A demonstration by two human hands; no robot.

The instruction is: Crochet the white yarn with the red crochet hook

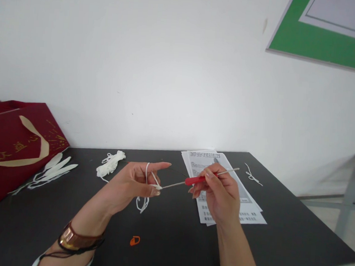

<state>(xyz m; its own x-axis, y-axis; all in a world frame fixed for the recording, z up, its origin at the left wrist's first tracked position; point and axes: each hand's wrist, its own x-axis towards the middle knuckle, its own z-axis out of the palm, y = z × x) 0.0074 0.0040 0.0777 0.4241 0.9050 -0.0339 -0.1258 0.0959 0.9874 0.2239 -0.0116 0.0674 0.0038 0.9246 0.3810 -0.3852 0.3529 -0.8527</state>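
Note:
My left hand (137, 181) is raised above the dark table (169, 239), index finger stretched out with white yarn (146, 179) looped over it, thumb and other fingers pinching the yarn's small worked bit. A tail of yarn hangs below it. My right hand (218, 191) grips a crochet hook (196, 180) by its red handle; the metal tip points left into the yarn at my left fingertips.
Printed instruction sheets (222, 190) lie under my right hand. A bundle of white yarn (111, 164), white crocheted petals (54, 168) and a red gift bag (10, 148) sit at left. An orange stitch marker (135, 240) lies near the front; a yarn scrap (252, 176) at right.

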